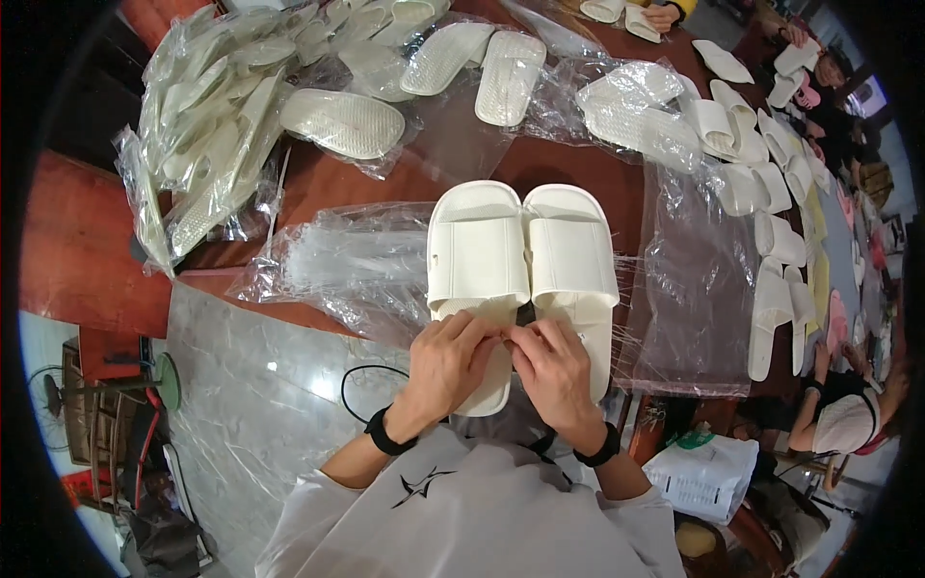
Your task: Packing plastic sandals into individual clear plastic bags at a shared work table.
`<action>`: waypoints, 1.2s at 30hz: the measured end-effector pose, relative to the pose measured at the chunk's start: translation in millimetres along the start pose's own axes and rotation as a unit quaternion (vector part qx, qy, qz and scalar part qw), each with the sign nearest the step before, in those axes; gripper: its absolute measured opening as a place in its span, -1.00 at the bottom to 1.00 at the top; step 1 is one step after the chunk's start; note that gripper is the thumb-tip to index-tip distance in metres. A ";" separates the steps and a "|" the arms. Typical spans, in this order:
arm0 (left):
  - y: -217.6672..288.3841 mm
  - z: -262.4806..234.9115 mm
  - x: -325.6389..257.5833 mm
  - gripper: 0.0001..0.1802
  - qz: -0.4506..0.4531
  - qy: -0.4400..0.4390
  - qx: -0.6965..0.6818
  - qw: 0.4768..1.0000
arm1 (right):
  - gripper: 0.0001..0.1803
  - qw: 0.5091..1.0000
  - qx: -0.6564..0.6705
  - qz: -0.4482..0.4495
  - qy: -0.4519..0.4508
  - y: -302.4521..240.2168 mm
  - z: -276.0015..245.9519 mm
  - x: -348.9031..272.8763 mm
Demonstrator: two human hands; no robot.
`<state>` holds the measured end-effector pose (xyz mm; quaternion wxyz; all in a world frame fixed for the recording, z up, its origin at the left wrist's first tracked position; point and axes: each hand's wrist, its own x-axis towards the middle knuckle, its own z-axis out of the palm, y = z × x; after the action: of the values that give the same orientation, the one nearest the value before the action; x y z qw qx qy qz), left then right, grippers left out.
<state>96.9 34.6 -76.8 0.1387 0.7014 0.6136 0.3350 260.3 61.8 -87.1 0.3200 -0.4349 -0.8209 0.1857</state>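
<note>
A pair of cream slide slippers lies side by side at the table's near edge, straps up and toes pointing away from me. My left hand point(448, 358) rests over the heel part of the left slipper point(477, 255), fingers closed in a pinch. My right hand point(553, 364) is pinched too, over the inner heel side of the right slipper point(574, 258). The fingertips of both hands meet in the gap between the slippers. Whatever they pinch is too small to make out.
Clear plastic bags point(337, 260) lie left of the pair, and thin strands point(626, 323) stick out on the right. Bagged slippers point(217, 125) pile up far left. Loose slippers point(771, 308) line the right side. A co-worker's hand point(661, 16) shows at the far edge.
</note>
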 end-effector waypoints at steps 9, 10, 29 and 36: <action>-3.5 0.5 -2.9 -0.93 -0.010 -0.033 0.000 0.999 | -0.76 0.999 -0.014 -0.039 0.005 4.2 -0.7 3.3; -1.3 -0.8 -2.0 -0.92 -0.017 -0.031 -0.015 0.999 | -0.76 0.998 -0.020 -0.053 0.010 5.5 0.3 3.2; -15.2 -4.7 0.7 -0.52 -0.094 0.113 0.005 0.989 | -0.59 0.992 0.005 0.101 0.078 12.2 -10.4 14.6; -24.3 3.3 13.7 -0.49 -0.151 0.119 0.010 0.981 | -0.65 0.987 -0.002 0.080 0.136 20.6 8.1 24.5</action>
<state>80.6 53.5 -89.9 0.1067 0.5576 0.7276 0.3850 256.8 93.4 -96.1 0.4121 -0.5212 -0.7326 0.1476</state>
